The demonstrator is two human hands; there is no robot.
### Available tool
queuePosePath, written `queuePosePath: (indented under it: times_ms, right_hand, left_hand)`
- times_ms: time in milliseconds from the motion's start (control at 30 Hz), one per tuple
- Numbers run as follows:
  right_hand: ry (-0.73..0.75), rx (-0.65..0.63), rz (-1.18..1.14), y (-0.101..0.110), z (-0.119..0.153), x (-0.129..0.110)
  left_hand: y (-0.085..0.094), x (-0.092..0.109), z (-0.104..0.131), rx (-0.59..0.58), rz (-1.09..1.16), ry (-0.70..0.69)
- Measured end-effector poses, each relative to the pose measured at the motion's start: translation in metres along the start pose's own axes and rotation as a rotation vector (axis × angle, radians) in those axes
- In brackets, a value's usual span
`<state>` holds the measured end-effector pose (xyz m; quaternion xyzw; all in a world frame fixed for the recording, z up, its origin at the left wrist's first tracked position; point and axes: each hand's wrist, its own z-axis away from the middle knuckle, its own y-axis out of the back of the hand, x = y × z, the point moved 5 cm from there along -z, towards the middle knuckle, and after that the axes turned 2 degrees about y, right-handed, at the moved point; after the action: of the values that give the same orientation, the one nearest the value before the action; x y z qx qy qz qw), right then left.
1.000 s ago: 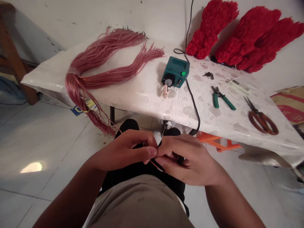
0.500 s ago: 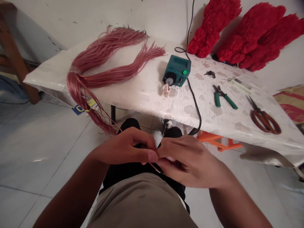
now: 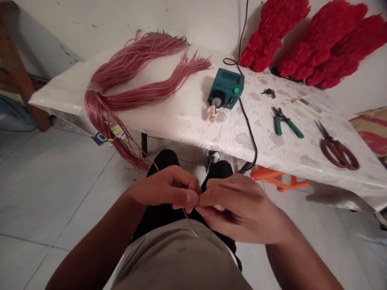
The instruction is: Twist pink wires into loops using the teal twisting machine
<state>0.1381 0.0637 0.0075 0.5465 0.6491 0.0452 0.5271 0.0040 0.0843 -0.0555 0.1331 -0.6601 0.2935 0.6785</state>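
Observation:
Over my lap, my left hand (image 3: 169, 189) is closed, thumb and fingers pinching a thin pink wire (image 3: 189, 222). Its short tail with a pale tip hangs below the fingers. Behind the hand the wire runs back to a large bundle of pink wires (image 3: 133, 96), lying on the table and drooping over its front edge. My right hand (image 3: 236, 203) is closed too, its fingertips pressed against those of my left. Whatever it pinches is hidden by the fingers. On the table ahead stands a small green machine (image 3: 226, 86) with a copper-coloured clip at its front.
On the table's right side (image 3: 263, 161) lie green-handled pliers (image 3: 287, 123), scissors (image 3: 337, 149), a small black item (image 3: 268, 93) and a labelled packet (image 3: 308, 106). Red flower-like bunches (image 3: 326, 44) lean on the wall. A black cable (image 3: 249, 133) hangs over the front edge; an orange stool (image 3: 279, 178) is below.
The wire's tail has swung down and left, away from my right hand, and more of it shows. My hands stay together, shifted slightly.

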Motion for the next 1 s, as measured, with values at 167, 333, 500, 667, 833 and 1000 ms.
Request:
queuePosePath:
  times_ms: [167,333,500,667,833,1000]
  right_hand:
    - [-0.005,0.027,0.039,0.001,0.001,0.002]
    - [-0.006,0.029,0.045,0.001,0.000,0.003]
    - [0.011,0.045,0.024,0.003,-0.001,0.006]
    - [0.007,0.040,0.030,0.004,-0.001,0.009]
    - [0.009,0.044,0.024,0.005,-0.001,0.010]
    - [0.015,0.062,0.041,0.007,-0.001,0.012]
  left_hand:
    - [0.002,-0.001,0.003,0.057,0.050,0.018]
    - [0.006,0.002,0.007,0.119,0.012,0.055]
    - [0.008,0.005,0.009,0.126,0.027,0.070]
    - [0.008,0.006,0.012,0.113,0.015,0.036]
    - [0.007,0.005,0.016,0.143,0.015,0.108]
    - [0.007,0.011,0.015,0.162,-0.060,0.073]
